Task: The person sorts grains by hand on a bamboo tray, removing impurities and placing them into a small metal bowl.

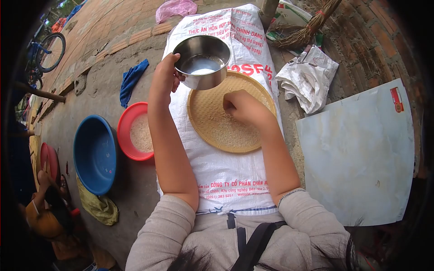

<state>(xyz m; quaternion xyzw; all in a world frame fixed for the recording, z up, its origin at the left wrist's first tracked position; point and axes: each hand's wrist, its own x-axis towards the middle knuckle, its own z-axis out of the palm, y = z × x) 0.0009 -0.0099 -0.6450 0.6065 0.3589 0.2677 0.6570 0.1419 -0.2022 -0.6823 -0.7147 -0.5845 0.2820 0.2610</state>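
Observation:
My left hand (168, 74) grips the rim of a shiny metal bowl (205, 82), held up above the far left edge of a round woven bamboo tray (201, 101). Something whitish shows at the bottom of the bowl. Over the middle of the tray is my right hand (246, 107), its fingers curled in and pressed together; whatever they hold, if anything, is hidden. Pale grains that look like rice (228, 133) are spread across the tray, thickest on its near side. Under the tray lies a white printed sack (221, 169), flat in front of me.
To the left stand a red basin (122, 131) with pale grains and a large blue basin (79, 153). A blue cloth (133, 81) lies beyond them. On the right are a crumpled white sack (309, 77), a pale board (357, 158) and a straw broom (312, 27). Another person (45, 217) sits far left.

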